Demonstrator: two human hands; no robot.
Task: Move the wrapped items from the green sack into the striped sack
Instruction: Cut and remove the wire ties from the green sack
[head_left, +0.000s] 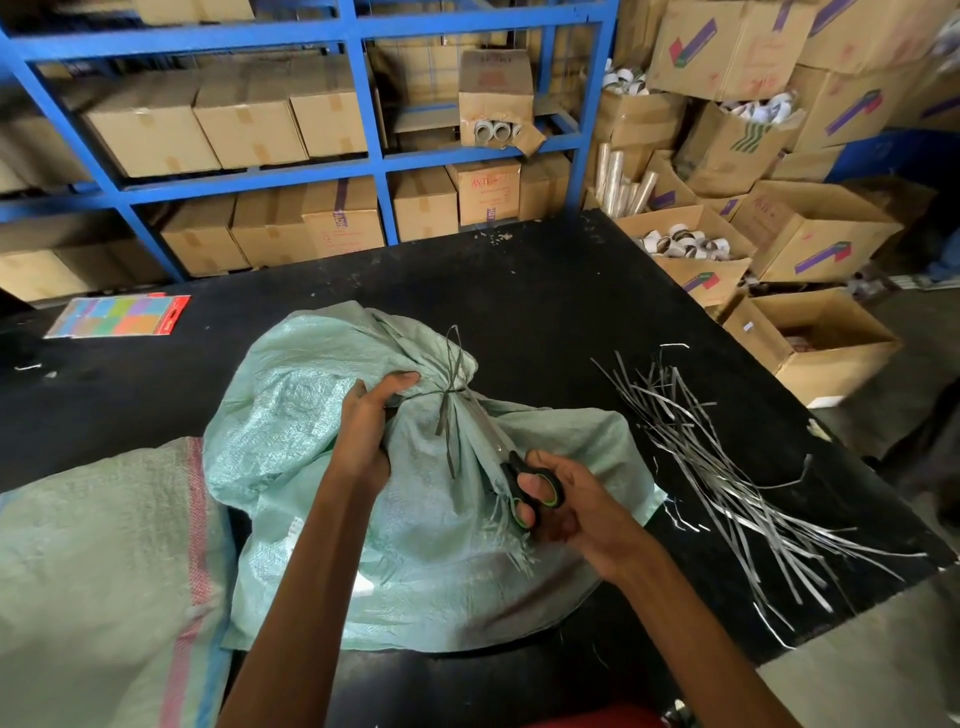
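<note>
Right hand (566, 512) grips the scissors (511, 462), blades pointing up and away at the tie (449, 391) cinching the green sack (291, 447) on the tabletop (545, 312) (left hand (363, 426) clutches the neck right beside it).

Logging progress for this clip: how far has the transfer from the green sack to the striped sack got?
Done: nothing visibly moved; no wrapped items in view. In hand: the green sack is tied shut at the neck; the left hand grips it by the tie while the right hand holds scissors aimed there. Left: opening it and the whole transfer into the striped sack.
</note>
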